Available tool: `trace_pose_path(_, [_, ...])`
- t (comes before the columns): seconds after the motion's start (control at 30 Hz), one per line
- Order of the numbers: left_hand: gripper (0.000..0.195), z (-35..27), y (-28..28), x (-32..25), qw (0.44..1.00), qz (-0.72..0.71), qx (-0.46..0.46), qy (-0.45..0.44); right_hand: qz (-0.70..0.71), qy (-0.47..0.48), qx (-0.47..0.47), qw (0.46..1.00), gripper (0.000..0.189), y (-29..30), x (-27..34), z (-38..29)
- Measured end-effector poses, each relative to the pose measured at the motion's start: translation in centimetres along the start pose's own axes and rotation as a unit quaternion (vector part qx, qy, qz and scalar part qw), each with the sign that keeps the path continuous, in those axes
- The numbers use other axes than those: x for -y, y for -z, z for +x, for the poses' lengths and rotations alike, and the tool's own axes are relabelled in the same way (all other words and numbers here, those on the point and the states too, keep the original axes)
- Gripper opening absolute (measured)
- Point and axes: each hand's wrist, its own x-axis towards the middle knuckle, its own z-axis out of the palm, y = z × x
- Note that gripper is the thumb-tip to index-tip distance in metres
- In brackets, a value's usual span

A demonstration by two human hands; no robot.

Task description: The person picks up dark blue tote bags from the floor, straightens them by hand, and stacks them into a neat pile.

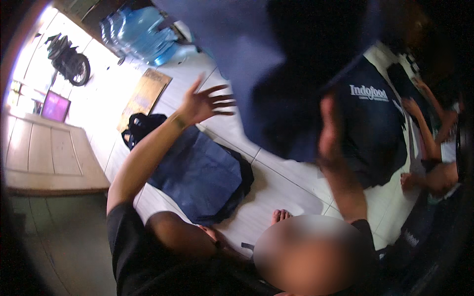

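My left hand is raised with its fingers spread and nothing in it, above a dark blue fabric bag lying on the floor. Black handles show at that bag's upper left end. A large dark blue cloth item, blurred and partly in deep shadow, hangs in front of me. My right hand is upright at its lower right edge; the blur and shadow hide whether the fingers grip it. Right of my right hand, a black fabric item with white printed writing lies on the floor.
Blue plastic water jugs lie at the upper left, near a flattened piece of cardboard. A wooden panelled piece of furniture stands left, a motorcycle beyond. At far right are another person's arms. My bare foot rests on the tiles.
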Motion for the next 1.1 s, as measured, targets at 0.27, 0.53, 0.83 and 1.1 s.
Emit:
trace_pose_path(0.27, [0.058,-22.9,2.3,10.8,0.684,0.493,-0.500,-0.198,0.521,-0.576,0.004,0.629,0.053,-11.2,-2.7,-15.6])
trace_pose_path(0.53, [0.038,-31.9,12.6,18.6,0.686,0.285,-0.617,-0.260,-0.593,-0.040,-0.188,0.782,0.043,12.3,-16.8,-4.7])
trace_pose_path(0.83, [0.055,-29.9,6.3,15.5,0.430,0.570,-0.682,-0.161,-0.360,-0.118,0.186,0.907,0.023,0.7,-2.2,0.0])
trace_pose_path(1.1, [0.053,-21.5,5.9,14.7,0.777,0.248,-0.485,-0.315,0.232,-0.301,0.344,0.859,0.042,-11.7,5.2,-0.7])
